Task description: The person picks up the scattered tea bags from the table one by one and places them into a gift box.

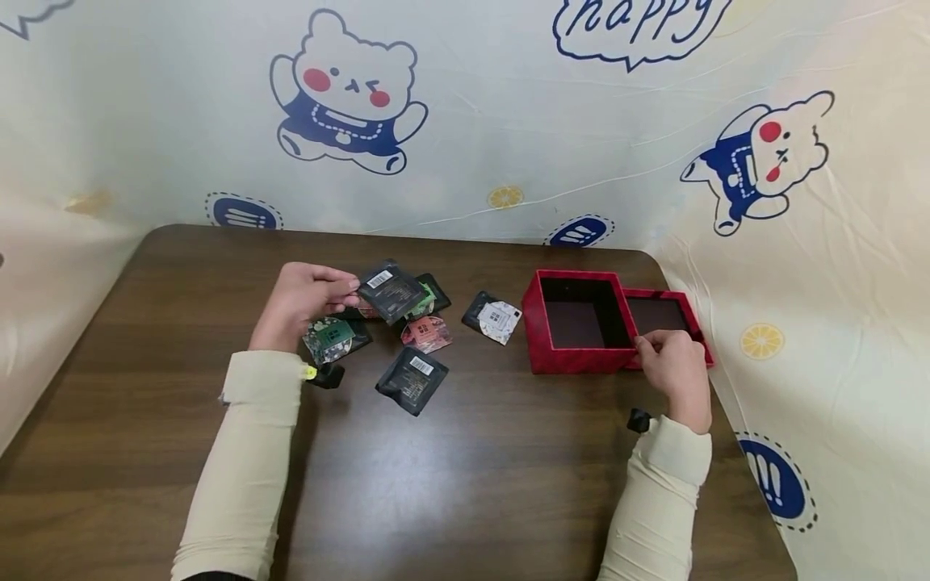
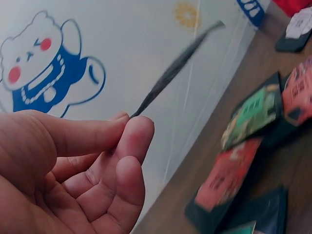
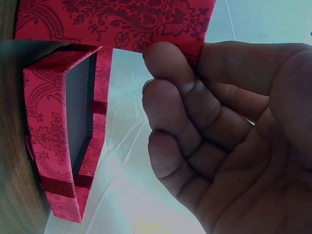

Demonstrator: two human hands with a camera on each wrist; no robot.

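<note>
My left hand (image 1: 303, 297) pinches the edge of a flat black sachet (image 1: 393, 292) between thumb and fingers, above a loose group of sachets. In the left wrist view this sachet (image 2: 173, 70) is seen nearly edge-on. My right hand (image 1: 674, 367) holds the near right corner of a red patterned box (image 1: 539, 335) with thumb and index finger. The box is open at the top, with a dark inside. In the right wrist view, the box's red wall (image 3: 117, 22) meets the fingertips, and the other fingers are curled below it.
Beside the box lies a shallow red lid or tray (image 1: 703, 331). Under and around the held sachet are a green-labelled sachet (image 1: 330, 339), a pink-labelled one (image 1: 427, 332) and a barcode-side-up one (image 1: 412, 381). A white-labelled sachet (image 1: 497, 319) lies nearer the box. A printed curtain (image 1: 479, 105) hangs behind the table.
</note>
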